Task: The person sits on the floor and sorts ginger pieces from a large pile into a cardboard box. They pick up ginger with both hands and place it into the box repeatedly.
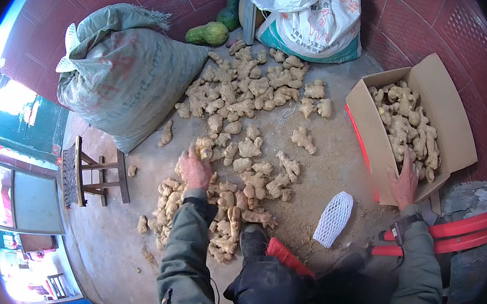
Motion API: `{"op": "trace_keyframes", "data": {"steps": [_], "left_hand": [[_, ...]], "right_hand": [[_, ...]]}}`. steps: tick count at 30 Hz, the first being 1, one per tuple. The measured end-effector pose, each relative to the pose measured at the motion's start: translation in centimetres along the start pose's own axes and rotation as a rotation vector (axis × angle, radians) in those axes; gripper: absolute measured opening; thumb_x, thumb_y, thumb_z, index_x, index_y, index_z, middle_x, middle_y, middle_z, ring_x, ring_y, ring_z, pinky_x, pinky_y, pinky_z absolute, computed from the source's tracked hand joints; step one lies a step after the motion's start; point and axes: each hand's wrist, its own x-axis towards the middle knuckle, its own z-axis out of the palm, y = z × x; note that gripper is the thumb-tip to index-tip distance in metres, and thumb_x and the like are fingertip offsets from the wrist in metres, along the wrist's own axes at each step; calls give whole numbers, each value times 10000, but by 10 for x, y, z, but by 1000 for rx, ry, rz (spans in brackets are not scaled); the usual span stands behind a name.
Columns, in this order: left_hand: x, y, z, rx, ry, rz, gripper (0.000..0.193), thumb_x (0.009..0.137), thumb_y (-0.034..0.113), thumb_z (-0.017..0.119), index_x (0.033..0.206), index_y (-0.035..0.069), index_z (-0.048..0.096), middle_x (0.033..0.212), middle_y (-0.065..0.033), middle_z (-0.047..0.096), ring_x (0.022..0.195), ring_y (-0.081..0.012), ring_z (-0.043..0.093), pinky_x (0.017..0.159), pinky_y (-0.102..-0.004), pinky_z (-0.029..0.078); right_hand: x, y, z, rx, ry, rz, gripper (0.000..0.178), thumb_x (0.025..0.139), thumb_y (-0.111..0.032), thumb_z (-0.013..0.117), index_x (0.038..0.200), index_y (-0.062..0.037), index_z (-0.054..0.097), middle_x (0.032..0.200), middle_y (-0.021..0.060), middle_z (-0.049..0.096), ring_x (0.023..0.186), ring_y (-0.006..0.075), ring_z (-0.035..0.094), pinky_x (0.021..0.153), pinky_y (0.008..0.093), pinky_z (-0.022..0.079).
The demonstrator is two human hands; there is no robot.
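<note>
Over the heap of ginger roots (169, 204) on the floor, my left hand (196, 170) has its fingers closed on a knobbly ginger root (204, 149) with a yellowish end. More ginger roots (249, 89) spread out beyond it. To the right, a cardboard box (364, 101) with raised flaps stands on the floor, partly filled with ginger roots (410, 125). At the box's near end, my right hand (404, 184) grips the rim, thumb and fingers on either side of it; the fingertips are close to the ginger inside.
A full woven sack (135, 80) leans at the back left, and a white and green sack (315, 20) stands at the back. Green gourds (210, 34) lie between them. A small wooden stool (101, 173) is at left. A white foam net (334, 219) and red bars (460, 233) are near my legs.
</note>
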Motion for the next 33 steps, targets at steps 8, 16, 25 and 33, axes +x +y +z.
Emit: {"op": "trace_keyframes", "data": {"steps": [8, 16, 25, 33], "left_hand": [[16, -55, 40, 16, -373, -155, 461, 886, 208, 705, 1347, 208, 699, 1255, -256, 661, 1167, -463, 658, 1002, -533, 537], [-5, 11, -15, -601, -339, -61, 218, 1018, 107, 626, 1164, 3, 750, 900, -85, 750, 752, -154, 661, 704, -324, 541], [-2, 286, -52, -1070, -708, 263, 237, 1032, 96, 687, 1227, -33, 723, 928, -55, 727, 812, -117, 673, 723, -291, 565], [-28, 407, -50, -988, -704, 666, 577, 1026, 137, 668, 1534, -21, 445, 1125, -266, 716, 920, -329, 712, 848, -430, 579]], "right_hand": [[1, -3, -1, 18, 18, -25, 980, 852, -156, 811, 1673, -87, 281, 1551, 253, 527, 1373, 453, 534, 1174, 548, 370], [1, -15, -16, -12, -1, 5, 983, 837, -275, 841, 1650, -72, 328, 1396, 229, 632, 1251, 445, 595, 1056, 563, 455], [3, -19, -24, 42, -23, 21, 995, 859, -251, 828, 1667, -68, 278, 1504, 220, 572, 1371, 424, 535, 1173, 539, 349], [0, -18, -28, 61, -40, 39, 949, 880, -266, 812, 1660, -85, 302, 1506, 228, 575, 1354, 421, 560, 1176, 567, 352]]}}
